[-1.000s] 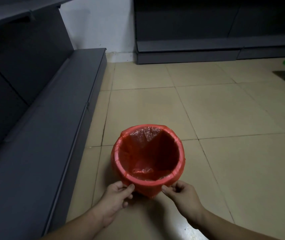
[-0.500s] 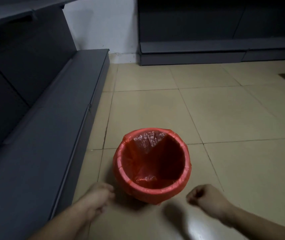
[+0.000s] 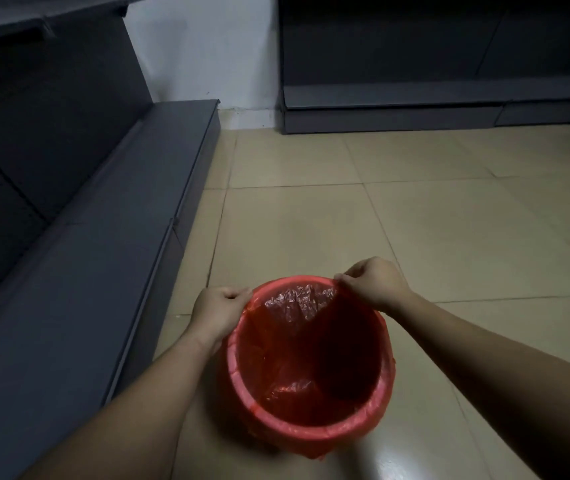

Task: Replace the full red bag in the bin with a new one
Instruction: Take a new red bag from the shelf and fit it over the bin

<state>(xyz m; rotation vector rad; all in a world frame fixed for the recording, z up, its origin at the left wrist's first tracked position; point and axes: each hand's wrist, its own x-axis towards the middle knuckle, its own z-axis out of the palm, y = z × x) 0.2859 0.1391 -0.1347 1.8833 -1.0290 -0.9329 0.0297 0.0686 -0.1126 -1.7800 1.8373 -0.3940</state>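
A dark grey shelving unit (image 3: 79, 244) ran along the left side of the tiled floor (image 3: 450, 237), its low base shelf reaching back to the white wall (image 3: 207, 53). A second grey shelving unit (image 3: 432, 98) stood against the far edge of the floor, to the right of the wall.

The left hand (image 3: 219, 311) was at the far-left part of the bin's rim, its bare forearm coming up from the bottom-left corner. Its fingers were curled closed, thumb against fingertips, pinching the edge of the red bag (image 3: 297, 306) where the plastic folded over the rim.

The bin (image 3: 311, 427) stood on the floor near its front edge, just beside the base of the left shelving unit but apart from it. The red bag lined it, its plastic turned out over the rim all round and hanging down the outer wall in crinkles. The inside looked dark; some crumpled plastic gleamed at the far wall and at the bottom, and I could not tell whether anything lay in it.

The right hand (image 3: 375, 284) was at the far-right part of the rim, its forearm coming in from the right edge. Its fingers were closed too, pinching the bag's edge at the rim and lifting a small peak of plastic.
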